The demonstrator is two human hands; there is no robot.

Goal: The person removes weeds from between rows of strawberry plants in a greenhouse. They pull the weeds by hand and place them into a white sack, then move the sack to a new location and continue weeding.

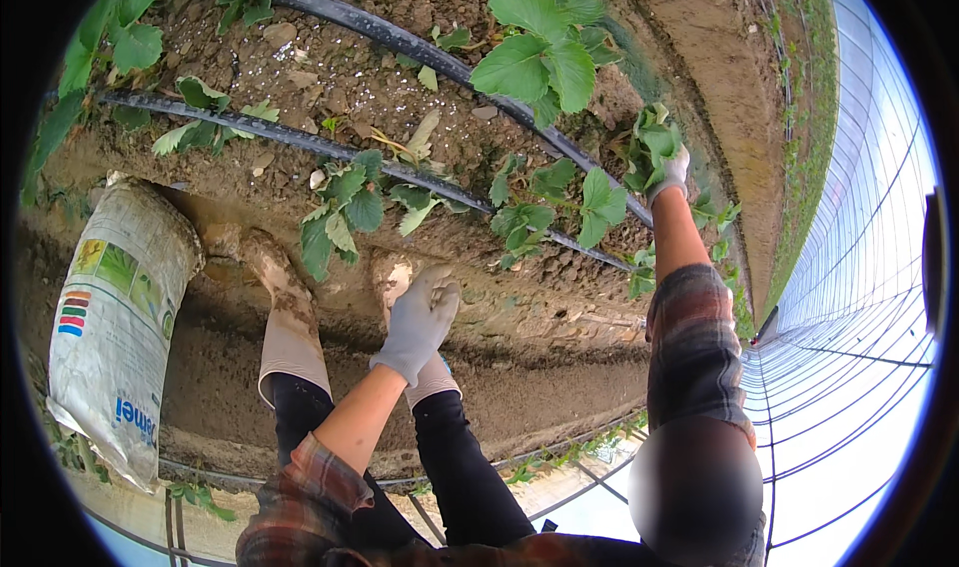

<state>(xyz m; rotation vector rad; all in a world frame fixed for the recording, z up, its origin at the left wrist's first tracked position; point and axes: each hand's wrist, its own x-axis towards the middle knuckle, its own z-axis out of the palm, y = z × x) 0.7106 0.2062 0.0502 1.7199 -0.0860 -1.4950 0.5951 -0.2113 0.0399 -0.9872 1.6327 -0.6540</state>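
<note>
My right hand (674, 171), in a pale knit glove, reaches out to the bed's far right. It grips a bunch of strawberry leaves (653, 143), which hide most of its fingers. My left hand (423, 316), gloved the same way, hovers over the furrow in front of my boot with its fingers curled in. Nothing shows in it, though its palm is turned out of sight. Beyond the left hand, a small strawberry plant (346, 207) leans over the edge of the soil bed (315, 65). A larger strawberry plant (536, 50) grows between the hands and the far bed edge.
Two black drip-irrigation hoses (359, 24) run along the bed. A white printed plastic sack (112, 320) stands at the left, near my muddy boots (288, 297). White granules dot the soil. Another planted row (802, 117) and the greenhouse frame (846, 327) lie to the right.
</note>
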